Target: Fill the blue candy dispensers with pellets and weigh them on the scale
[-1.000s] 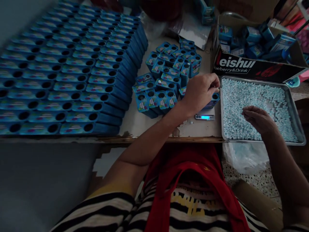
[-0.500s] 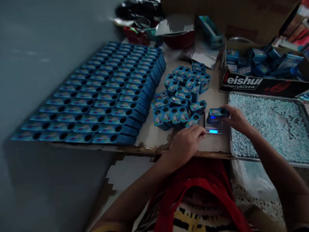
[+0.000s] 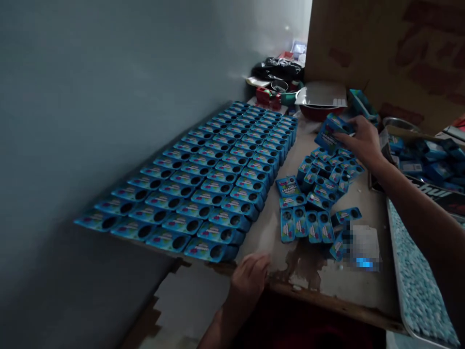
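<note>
My right hand (image 3: 363, 138) grips a small blue candy box (image 3: 329, 135), held up above the far end of a loose cluster of like boxes (image 3: 321, 186). My left hand (image 3: 250, 276) rests at the front edge of the table, its fingers curled together, with nothing seen in them. Just beside it is the near corner of long, tight rows of blue candy boxes (image 3: 203, 208), each with a dark round hole on top. A small scale (image 3: 365, 242) with a lit blue display lies to the right, partly blurred.
At right, a metal tray (image 3: 403, 291) holds pale blue and white candies, partly behind my right arm. Beyond it stands a carton (image 3: 387, 150) full of blue boxes. Along the back are a red bowl (image 3: 319, 112) under a white lid and a red tape dispenser (image 3: 268, 97). A wall (image 3: 109, 97) borders the left.
My right hand has lifted the candy box off the scale and carried it away over the cluster. My left hand has moved left along the table edge. The view has turned left.
</note>
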`<state>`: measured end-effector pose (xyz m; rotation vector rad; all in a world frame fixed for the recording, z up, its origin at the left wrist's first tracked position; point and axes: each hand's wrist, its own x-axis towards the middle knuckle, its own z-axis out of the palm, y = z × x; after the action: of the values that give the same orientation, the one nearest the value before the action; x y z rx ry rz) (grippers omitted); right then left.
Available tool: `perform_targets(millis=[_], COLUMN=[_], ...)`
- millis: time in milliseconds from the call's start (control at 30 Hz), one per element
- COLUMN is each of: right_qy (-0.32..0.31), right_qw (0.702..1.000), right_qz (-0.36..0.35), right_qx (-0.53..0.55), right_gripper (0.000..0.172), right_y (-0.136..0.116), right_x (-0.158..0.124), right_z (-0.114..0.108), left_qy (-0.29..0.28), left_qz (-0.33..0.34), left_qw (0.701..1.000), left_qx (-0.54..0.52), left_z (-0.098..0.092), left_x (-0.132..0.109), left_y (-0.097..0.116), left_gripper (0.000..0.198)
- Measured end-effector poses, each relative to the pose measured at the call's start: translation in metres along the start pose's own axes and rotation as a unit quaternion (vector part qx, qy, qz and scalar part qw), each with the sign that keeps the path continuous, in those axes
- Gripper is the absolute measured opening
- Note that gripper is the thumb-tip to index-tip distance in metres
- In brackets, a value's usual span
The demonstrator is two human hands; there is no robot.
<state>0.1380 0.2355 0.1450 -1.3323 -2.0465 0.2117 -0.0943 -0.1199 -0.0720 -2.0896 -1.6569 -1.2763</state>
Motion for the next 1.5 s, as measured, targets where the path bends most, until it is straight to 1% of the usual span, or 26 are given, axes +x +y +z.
perform_targets(millis=[67, 133, 200, 267, 333, 367, 433, 467, 533, 633, 700, 767, 833, 933, 1000, 1033, 1100, 1133, 1167, 1233, 1300, 1333, 1367, 1400, 1467, 1500], right_qy=[0.005, -0.01, -0.019, -0.02, -0.04, -0.062, -0.127, -0.163, -0.221, -0.329, -0.376, -0.378, -0.367, -0.386, -0.404, -0.407, -0.405, -0.401, -0.393, -0.362, -0.304, -0.278, -0.265, -0.261, -0.258, -0.244], right_qw=[0.997, 0.992, 0.992, 0.996, 0.998, 0.992, 0.964, 0.948, 0.921, 0.902, 0.903, 0.913, 0.922, 0.918, 0.911, 0.908, 0.905, 0.904, 0.905, 0.911, 0.923, 0.918, 0.898, 0.861, 0.755, 0.709], right_qz=[0.003, 0.023, 0.032, 0.036, 0.045, 0.051, 0.057, 0.056, 0.071, 0.06, 0.009, -0.045, -0.068, -0.043, -0.017, -0.007, 0.005, 0.01, 0.018, 0.048, 0.113, 0.165, 0.225, 0.285, 0.383, 0.414], right_qx=[-0.08, -0.121, -0.124, -0.076, 0.03, 0.096, 0.226, 0.27, 0.312, 0.275, 0.207, 0.144, 0.104, 0.077, 0.086, 0.096, 0.127, 0.145, 0.162, 0.19, 0.209, 0.23, 0.271, 0.33, 0.465, 0.516], right_gripper=[0.039, 0.039, 0.039, 0.038, 0.038, 0.038, 0.035, 0.034, 0.035, 0.037, 0.034, 0.029, 0.027, 0.033, 0.039, 0.043, 0.049, 0.051, 0.051, 0.044, 0.032, 0.03, 0.031, 0.034, 0.041, 0.044], right_y=[0.005, 0.01, 0.007, -0.004, -0.025, -0.039, -0.07, -0.086, -0.116, -0.147, -0.155, -0.156, -0.154, -0.152, -0.154, -0.154, -0.153, -0.151, -0.147, -0.133, -0.114, -0.103, -0.092, -0.081, -0.058, -0.047], right_x=[0.043, 0.068, 0.075, 0.065, 0.043, 0.029, -0.004, -0.022, -0.061, -0.123, -0.162, -0.194, -0.217, -0.24, -0.25, -0.254, -0.259, -0.261, -0.262, -0.268, -0.284, -0.295, -0.309, -0.323, -0.349, -0.358], right_z=[0.04, 0.069, 0.083, 0.082, 0.071, 0.062, 0.042, 0.032, 0.014, 0.005, 0.014, 0.034, 0.058, 0.092, 0.105, 0.107, 0.099, 0.088, 0.074, 0.036, -0.002, -0.017, -0.029, -0.037, -0.044, -0.046], left_qy=[-0.019, -0.031, -0.038, -0.035, -0.017, -0.011, -0.02, -0.029, -0.043, -0.032, -0.042, -0.074, -0.097, -0.093, -0.092, -0.097, -0.105, -0.104, -0.091, -0.045, -0.006, -0.001, -0.006, -0.023, -0.062, -0.08], left_qz=[0.01, 0.013, 0.02, 0.021, 0.013, 0.007, -0.004, -0.006, -0.001, 0.023, 0.037, 0.045, 0.049, 0.042, 0.034, 0.031, 0.03, 0.03, 0.029, 0.018, 0.006, 0.008, 0.019, 0.036, 0.073, 0.09], left_qw=[1.0, 0.999, 0.998, 0.998, 0.998, 0.998, 0.997, 0.997, 0.994, 0.987, 0.984, 0.984, 0.985, 0.988, 0.988, 0.988, 0.986, 0.985, 0.985, 0.985, 0.979, 0.975, 0.969, 0.964, 0.957, 0.956], left_qx=[-0.013, -0.031, -0.041, -0.046, -0.057, -0.061, -0.068, -0.076, -0.101, -0.153, -0.168, -0.158, -0.137, -0.118, -0.118, -0.12, -0.129, -0.135, -0.143, -0.166, -0.201, -0.223, -0.245, -0.262, -0.272, -0.268], left_z=[0.002, 0.003, 0.003, 0.002, 0.002, 0.003, 0.006, 0.007, 0.01, 0.006, -0.003, -0.015, -0.029, -0.046, -0.054, -0.057, -0.059, -0.057, -0.054, -0.042, -0.024, -0.014, -0.003, 0.008, 0.028, 0.035], left_x=[-0.003, -0.004, -0.007, -0.011, -0.017, -0.019, -0.023, -0.025, -0.028, -0.036, -0.045, -0.056, -0.066, -0.077, -0.08, -0.08, -0.075, -0.071, -0.065, -0.046, -0.021, -0.008, 0.006, 0.02, 0.043, 0.052], left_y=[-0.013, -0.019, -0.02, -0.018, -0.011, -0.006, 0.007, 0.013, 0.027, 0.044, 0.053, 0.057, 0.057, 0.053, 0.049, 0.047, 0.045, 0.045, 0.046, 0.053, 0.068, 0.078, 0.09, 0.102, 0.126, 0.136], left_gripper=[0.027, 0.032, 0.035, 0.036, 0.033, 0.031, 0.027, 0.025, 0.022, 0.017, 0.018, 0.018, 0.018, 0.022, 0.026, 0.027, 0.028, 0.028, 0.027, 0.024, 0.022, 0.02, 0.019, 0.018, 0.017, 0.016])
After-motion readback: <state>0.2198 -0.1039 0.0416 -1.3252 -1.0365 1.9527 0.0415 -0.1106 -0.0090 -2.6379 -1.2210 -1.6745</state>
